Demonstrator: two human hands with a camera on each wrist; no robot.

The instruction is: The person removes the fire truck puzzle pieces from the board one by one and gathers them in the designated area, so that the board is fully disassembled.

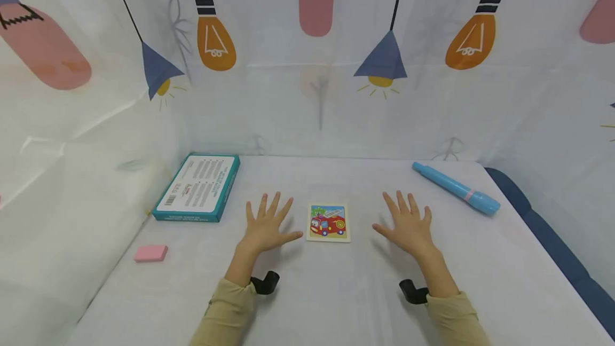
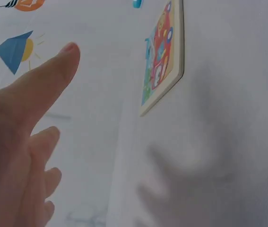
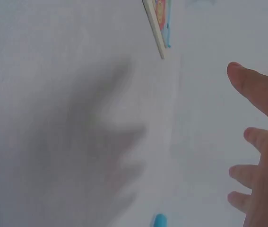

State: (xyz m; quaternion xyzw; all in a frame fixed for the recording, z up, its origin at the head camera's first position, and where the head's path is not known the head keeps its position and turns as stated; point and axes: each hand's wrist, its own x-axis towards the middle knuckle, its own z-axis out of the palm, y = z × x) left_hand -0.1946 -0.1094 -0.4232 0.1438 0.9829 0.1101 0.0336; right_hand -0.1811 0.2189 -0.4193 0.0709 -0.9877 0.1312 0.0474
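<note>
Between my two hands a small square picture puzzle (image 1: 329, 223) with a red fire truck lies on the white table. My left hand (image 1: 265, 228) is spread just left of it, fingers apart and holding nothing. To its right my right hand (image 1: 408, 226) hovers with straight, spread fingers, also holding nothing. Shadows under both hands show them raised off the cloth. In the left wrist view the puzzle (image 2: 164, 54) appears beyond the thumb. Only a corner of the puzzle (image 3: 158, 23) shows in the right wrist view.
A teal and white box (image 1: 197, 186) lies at the back left. Nearer on that side is a pink eraser-like block (image 1: 151, 253). A light blue tube-shaped object (image 1: 456, 188) lies at the back right. Patterned white sheeting (image 1: 288, 105) stands behind the table (image 1: 336, 298).
</note>
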